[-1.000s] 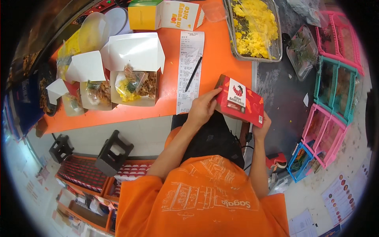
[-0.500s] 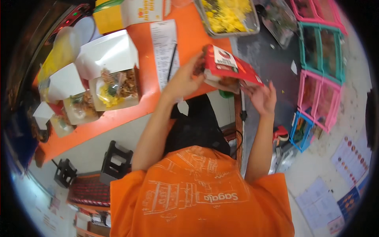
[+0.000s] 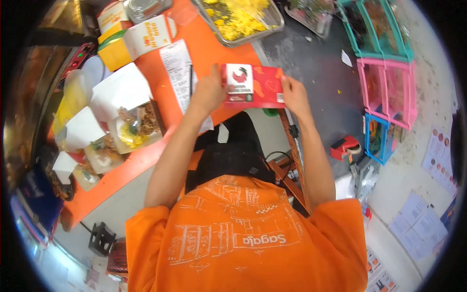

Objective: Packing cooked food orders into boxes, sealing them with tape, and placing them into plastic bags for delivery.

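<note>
A red cardboard food box (image 3: 266, 87) with a white label panel is held level between my hands, over the near edge of the counter. My left hand (image 3: 209, 93) grips its left end, with the fingers partly hidden behind it. At the right end, my right hand (image 3: 296, 97) pinches the edge between thumb and fingers. The top panel faces up, so the contents are hidden. Left of the box, a long paper slip (image 3: 174, 63) lies on the orange table (image 3: 163, 100) with a dark pen (image 3: 190, 80) on it.
Several open boxes (image 3: 119, 90) of food with white lids stand at the left. Beyond my hands is a metal tray (image 3: 228, 43) of yellow shreds. Teal, pink (image 3: 386, 90) and blue baskets line the right wall, near a red tape dispenser (image 3: 344, 147). Yellow boxes (image 3: 116, 51) sit at far left.
The red box has turned from tilted, with its food-filled opening partly showing, to level with its top panel up. Both hands have shifted left with it, and the whole view has swung.
</note>
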The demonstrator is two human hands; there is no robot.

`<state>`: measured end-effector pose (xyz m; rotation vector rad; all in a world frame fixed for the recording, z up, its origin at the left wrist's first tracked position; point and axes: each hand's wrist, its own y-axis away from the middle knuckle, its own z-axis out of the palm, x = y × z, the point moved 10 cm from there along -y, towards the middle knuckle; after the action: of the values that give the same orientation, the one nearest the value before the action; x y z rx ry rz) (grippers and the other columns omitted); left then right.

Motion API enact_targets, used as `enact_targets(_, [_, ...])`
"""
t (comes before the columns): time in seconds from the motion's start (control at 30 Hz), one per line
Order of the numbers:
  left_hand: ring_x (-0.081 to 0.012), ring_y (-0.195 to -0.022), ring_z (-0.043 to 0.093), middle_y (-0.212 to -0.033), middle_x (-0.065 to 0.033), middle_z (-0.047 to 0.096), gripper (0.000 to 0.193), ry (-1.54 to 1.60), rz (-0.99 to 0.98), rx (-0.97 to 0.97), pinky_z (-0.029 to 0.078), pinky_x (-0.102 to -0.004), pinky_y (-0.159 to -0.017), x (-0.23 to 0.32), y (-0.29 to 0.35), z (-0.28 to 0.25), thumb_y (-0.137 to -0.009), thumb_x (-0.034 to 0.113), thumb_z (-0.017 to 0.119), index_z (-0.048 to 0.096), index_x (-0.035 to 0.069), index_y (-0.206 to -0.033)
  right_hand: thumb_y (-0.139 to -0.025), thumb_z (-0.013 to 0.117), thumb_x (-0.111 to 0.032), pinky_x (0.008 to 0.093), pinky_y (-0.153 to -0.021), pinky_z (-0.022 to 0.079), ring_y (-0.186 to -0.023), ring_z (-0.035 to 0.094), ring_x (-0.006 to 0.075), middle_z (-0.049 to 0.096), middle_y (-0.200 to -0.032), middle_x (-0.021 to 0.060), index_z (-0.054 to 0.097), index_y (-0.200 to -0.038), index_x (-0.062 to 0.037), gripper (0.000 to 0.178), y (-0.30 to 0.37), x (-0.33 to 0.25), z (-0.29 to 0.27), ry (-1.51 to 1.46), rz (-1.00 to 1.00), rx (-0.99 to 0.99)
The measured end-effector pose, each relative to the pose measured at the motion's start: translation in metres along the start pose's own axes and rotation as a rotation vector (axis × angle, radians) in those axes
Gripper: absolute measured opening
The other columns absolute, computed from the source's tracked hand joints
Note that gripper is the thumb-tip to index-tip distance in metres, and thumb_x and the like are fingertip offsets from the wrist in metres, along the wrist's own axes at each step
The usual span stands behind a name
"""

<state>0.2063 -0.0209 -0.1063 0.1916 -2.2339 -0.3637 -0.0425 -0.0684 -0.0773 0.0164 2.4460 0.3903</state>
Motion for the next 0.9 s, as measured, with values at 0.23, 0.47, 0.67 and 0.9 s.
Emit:
enact_targets(0.23, [-0.0417, -0.107, 0.059, -0.116, -0.026, 0.058, 0.08, -0.12, 0.034, 0.047, 0.052, -0.0465, -0.083, 0.017, 0.016, -0.009, -0.077, 0.019, 0.077, 0.032, -0.001, -0.139, -0.1, 0.047, -0.027, 0.0457, -0.086, 0.045, -0.096, 0.06, 0.0436, 0.064, -0.096, 0.0252, 0.066, -0.103, 0.003, 0.036, 0.045, 0.006, 0.018, 0.115, -0.168, 0.237])
enact_targets(0.47, [-0.0411, -0.137, 0.035, -0.15, -0.0236, 0.032, 0.103, -0.828, 0.447, -0.152, 0.042, -0.0578, -0.1, 0.063, 0.03, 0.038, -0.071, 0.043, 0.078, 0.024, 0.001, -0.149, -0.082, 0.073, -0.032, 0.0487, -0.1, 0.042, -0.125, 0.044, 0.044, 0.045, -0.137, 0.0241, 0.044, -0.139, -0.0051, 0.07, 0.046, -0.082, 0.035, 0.433, -0.614, 0.054])
enact_targets(0.67, [-0.0471, -0.137, 0.034, -0.151, -0.0261, 0.033, 0.078, -0.798, 0.516, 0.063, 0.044, -0.0604, -0.097, 0.041, 0.039, 0.057, -0.083, 0.039, 0.064, 0.038, 0.001, -0.145, -0.077, 0.074, -0.029, 0.0525, -0.106, 0.04, -0.138, 0.028, 0.0482, 0.031, -0.149, 0.0267, 0.033, -0.148, -0.0066, 0.086, 0.054, -0.068, 0.069, 0.716, -0.783, -0.408])
enact_targets(0.9, [-0.0471, -0.141, 0.026, -0.152, -0.0265, 0.029, 0.088, -0.656, 0.439, 0.037, 0.031, -0.0662, -0.105, 0.058, 0.063, 0.05, -0.078, 0.057, 0.068, 0.037, 0.012, -0.147, -0.078, 0.064, -0.012, 0.0543, -0.109, 0.035, -0.143, 0.02, 0.0469, 0.023, -0.154, 0.0243, 0.032, -0.149, -0.0078, 0.078, 0.067, -0.044, 0.075, 0.729, -0.826, -0.266])
